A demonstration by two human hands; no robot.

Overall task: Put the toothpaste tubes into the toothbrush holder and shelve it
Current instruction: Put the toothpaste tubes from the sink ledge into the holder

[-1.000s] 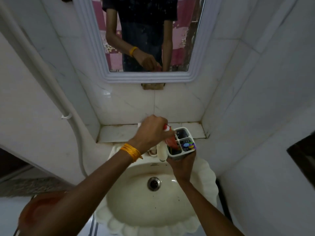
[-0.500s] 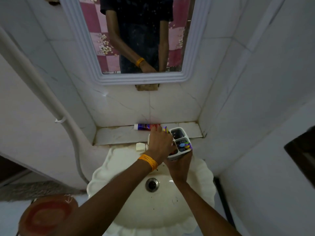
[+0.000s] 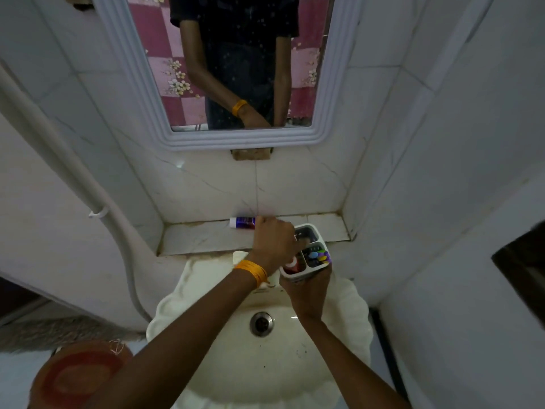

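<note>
My right hand (image 3: 308, 290) grips a white toothbrush holder (image 3: 320, 231) from below, above the sink's back rim. Several coloured brush handles fill its right compartment. A red toothpaste tube (image 3: 291, 264) with a white end stands in its front-left compartment. My left hand (image 3: 274, 240), with orange bangles at the wrist, lies curled over the holder's left side and on that tube; the fingertips are hidden. A purple toothpaste tube (image 3: 243, 222) lies on the marble shelf (image 3: 200, 237), its right end behind my left knuckles.
A cream scalloped sink (image 3: 182, 302) lies below with a metal drain (image 3: 261, 323). A framed mirror (image 3: 224, 140) hangs above the shelf. A white pipe (image 3: 88, 184) runs down the left wall. A red-orange bucket (image 3: 79, 376) stands at lower left.
My left hand has pushed the red tube down into the holder's compartment. The view has tilted, so the purple tube on the shelf has come into sight.
</note>
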